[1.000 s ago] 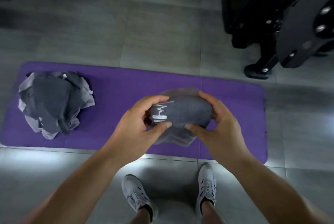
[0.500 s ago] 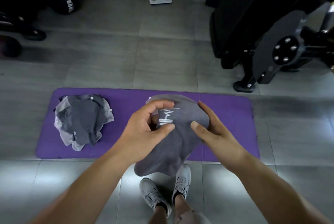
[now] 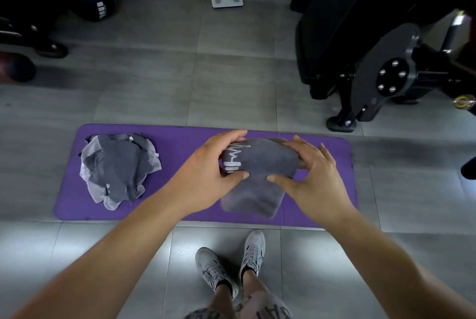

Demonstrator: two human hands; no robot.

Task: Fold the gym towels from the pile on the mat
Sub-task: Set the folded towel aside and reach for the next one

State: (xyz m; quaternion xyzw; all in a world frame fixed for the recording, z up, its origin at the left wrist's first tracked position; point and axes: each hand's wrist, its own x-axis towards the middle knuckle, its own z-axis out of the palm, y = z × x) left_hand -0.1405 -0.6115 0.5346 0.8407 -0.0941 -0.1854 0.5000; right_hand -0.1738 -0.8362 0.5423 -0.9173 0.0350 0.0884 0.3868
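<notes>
Pinching the grey towel (image 3: pixel 260 161) at both upper ends, left hand (image 3: pixel 206 177) & right hand (image 3: pixel 309 179), thumbs vs fingers, over the mat (image 3: pixel 180 143), right half. Prob. light, limp — grab corners, not middle.

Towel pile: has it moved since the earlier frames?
No. The towel pile lies at the same left end of the purple mat, in the same crumpled shape; only the camera view shifted.
</notes>
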